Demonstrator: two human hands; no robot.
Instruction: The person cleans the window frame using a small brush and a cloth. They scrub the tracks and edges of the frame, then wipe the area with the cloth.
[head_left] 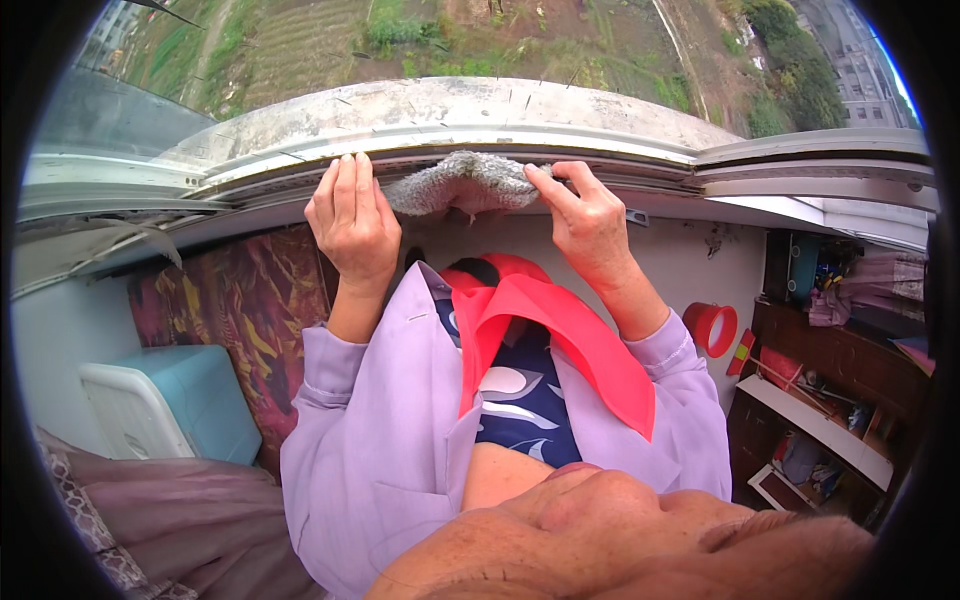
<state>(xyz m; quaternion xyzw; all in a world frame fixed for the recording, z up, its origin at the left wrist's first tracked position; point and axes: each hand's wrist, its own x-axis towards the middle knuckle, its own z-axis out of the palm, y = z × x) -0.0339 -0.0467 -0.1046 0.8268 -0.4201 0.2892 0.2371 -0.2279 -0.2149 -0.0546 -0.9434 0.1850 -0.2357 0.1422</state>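
A grey, fuzzy cleaning cloth (460,185) is bunched over the inner edge of the window track (630,172). My right hand (592,222) pinches its right end between thumb and bent fingers. At the cloth's left end, my left hand (356,222) is closed, its fingers pressed together and their tips reaching up to the white frame. The cloth meets the thumb side of that hand; the exact grip is hidden behind the fingers. Between the two hands the cloth's middle hangs slightly over the sill.
Beyond the frame lies a concrete ledge (420,108), with garden plots far below. Sliding sash frames (820,170) stand at the sides. A blue-and-white box (200,405) and a curtain (170,510) are at left; a red bucket (712,330) and cluttered shelves (820,430) at right.
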